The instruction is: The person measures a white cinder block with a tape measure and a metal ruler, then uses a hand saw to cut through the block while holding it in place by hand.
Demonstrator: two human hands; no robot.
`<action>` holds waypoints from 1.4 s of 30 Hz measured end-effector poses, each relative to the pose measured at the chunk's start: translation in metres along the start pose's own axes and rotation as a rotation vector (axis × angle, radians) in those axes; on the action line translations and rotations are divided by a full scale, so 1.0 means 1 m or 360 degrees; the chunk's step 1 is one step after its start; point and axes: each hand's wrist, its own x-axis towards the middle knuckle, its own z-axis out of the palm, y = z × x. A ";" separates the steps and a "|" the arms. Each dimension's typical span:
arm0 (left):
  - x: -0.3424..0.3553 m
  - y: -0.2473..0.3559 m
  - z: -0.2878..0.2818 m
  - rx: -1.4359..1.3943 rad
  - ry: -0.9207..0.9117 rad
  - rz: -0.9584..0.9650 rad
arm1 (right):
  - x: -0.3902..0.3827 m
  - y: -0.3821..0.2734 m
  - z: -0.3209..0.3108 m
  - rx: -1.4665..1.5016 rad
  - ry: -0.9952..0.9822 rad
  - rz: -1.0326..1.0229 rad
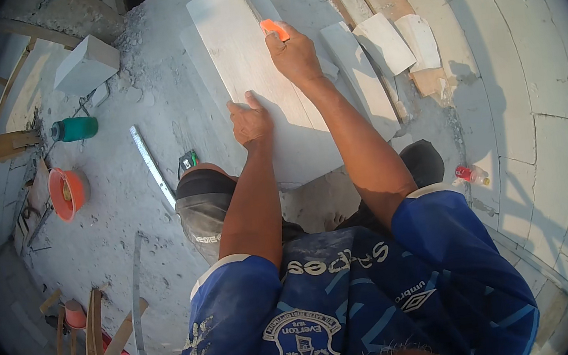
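In front of my knees lies a large pale panel or block [231, 35] with a long straight line running along it. My right hand [294, 59] is closed around a small orange tool [274, 29] at the panel's right side, toward the far end. Its working end is hidden, so I cannot tell its exact kind. My left hand [250, 119] rests on the panel's face near its left edge, fingers apart.
Pale offcuts [385, 44] and boards lie at right, before a block wall [527, 76]. At left are a white block [87, 65], green bottle [74, 129], orange bucket [66, 193], metal ruler [153, 166] and tape measure [187, 162]. A plastic bottle [472, 175] lies far right.
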 end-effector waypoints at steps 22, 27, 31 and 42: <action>0.005 -0.007 0.007 0.0010 0.0030 0.0056 | -0.159 0.016 -0.063 0.0078 0.0115 -0.0164; 0.001 -0.004 0.003 0.0015 0.0013 0.0072 | -0.155 0.003 -0.080 0.0210 -0.0006 0.0124; 0.000 -0.001 0.000 -0.0010 0.0019 0.0017 | -0.058 0.008 -0.031 0.0060 0.0032 -0.0061; -0.002 0.000 0.000 0.0025 0.0015 0.0034 | -0.215 -0.001 -0.108 0.0298 0.0067 -0.0110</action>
